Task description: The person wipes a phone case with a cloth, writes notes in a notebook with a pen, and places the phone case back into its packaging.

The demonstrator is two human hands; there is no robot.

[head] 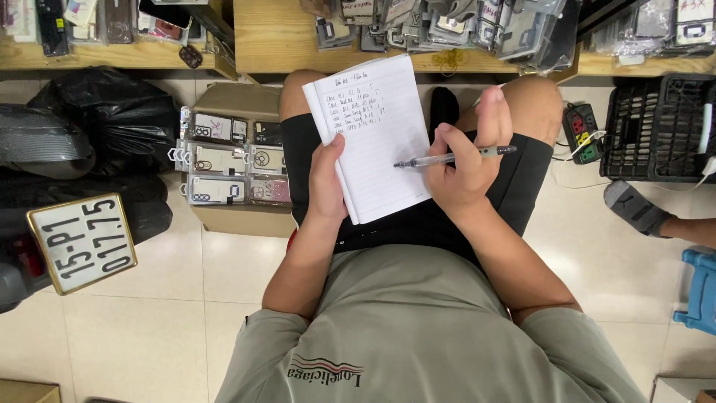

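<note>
left hand [326, 179] fingers hidden under notepad [377, 134], phone cases [440, 26] cut off at top

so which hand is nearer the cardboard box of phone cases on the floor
Left. The left hand holds the notebook's edge, just right of the cardboard box. The right hand, holding the pen, is farther right.

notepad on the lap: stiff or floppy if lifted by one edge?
Likely floppy: the notepad looks thin, paper-covered, and rests on the thigh with the left hand gripping its edge. Probably light. Loose pages may fan; the right hand holds the pen.
</note>
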